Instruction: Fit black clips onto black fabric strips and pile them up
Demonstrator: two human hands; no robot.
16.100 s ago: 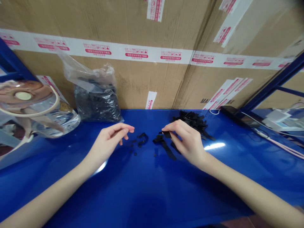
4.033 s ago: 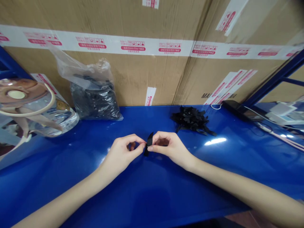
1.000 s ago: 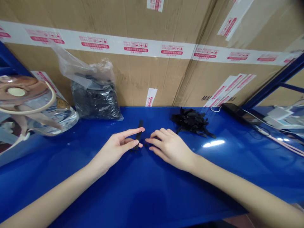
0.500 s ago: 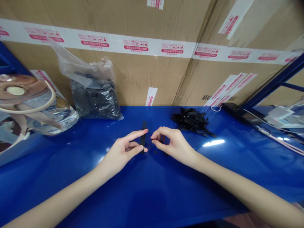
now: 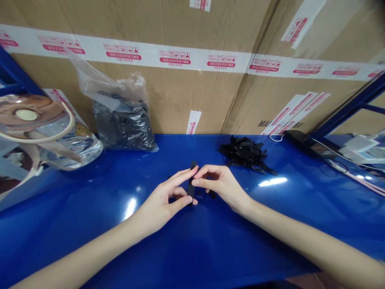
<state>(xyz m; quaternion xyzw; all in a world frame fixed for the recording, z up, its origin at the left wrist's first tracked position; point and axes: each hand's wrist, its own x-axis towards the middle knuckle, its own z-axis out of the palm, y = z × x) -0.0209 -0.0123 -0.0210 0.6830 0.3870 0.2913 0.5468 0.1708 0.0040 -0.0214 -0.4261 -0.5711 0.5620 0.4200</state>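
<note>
My left hand [image 5: 165,200] holds a short black strip [image 5: 191,182] upright between thumb and forefinger, just above the blue shelf top [image 5: 192,245]. My right hand [image 5: 219,185] meets it from the right, thumb and fingertips pinched against the strip's middle. What else the right fingers hold is too small to make out. A few small black bits [image 5: 212,194] lie on the blue surface under the right hand.
A pile of black strips [image 5: 246,152] lies at the back right. A clear plastic bag of black parts [image 5: 122,124] leans on the cardboard boxes [image 5: 192,92] behind. A shiny foil bag [image 5: 42,132] sits at left; a phone [image 5: 306,145] and cables at right.
Both hands have drawn slightly toward me and closed together. The right fingertips now touch the strip that the left hand holds; half a second ago there was a small gap between them.
</note>
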